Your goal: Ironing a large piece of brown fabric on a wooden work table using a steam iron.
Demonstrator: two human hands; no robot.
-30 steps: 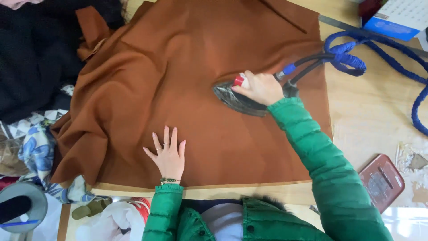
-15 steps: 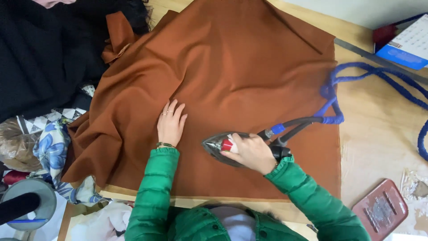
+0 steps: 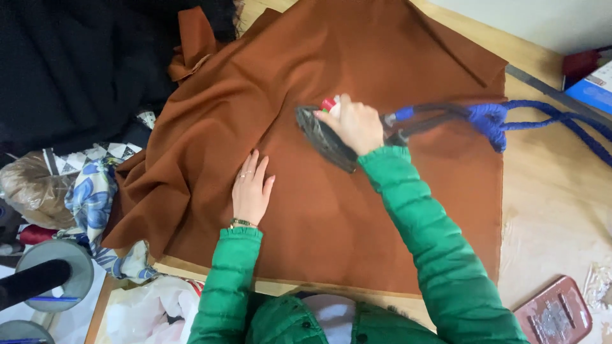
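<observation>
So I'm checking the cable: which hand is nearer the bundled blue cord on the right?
Right. The right hand holds the dark iron, just left of the bundled blue cord. The left hand lies flat on the brown fabric, much farther left.

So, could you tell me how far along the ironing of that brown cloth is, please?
The cloth lies smooth to the right of and below the iron. The right hand grips the iron mid-cloth, while the left hand presses the cloth flat beside it. Left to do: the rumpled folds along the left edge.
</observation>
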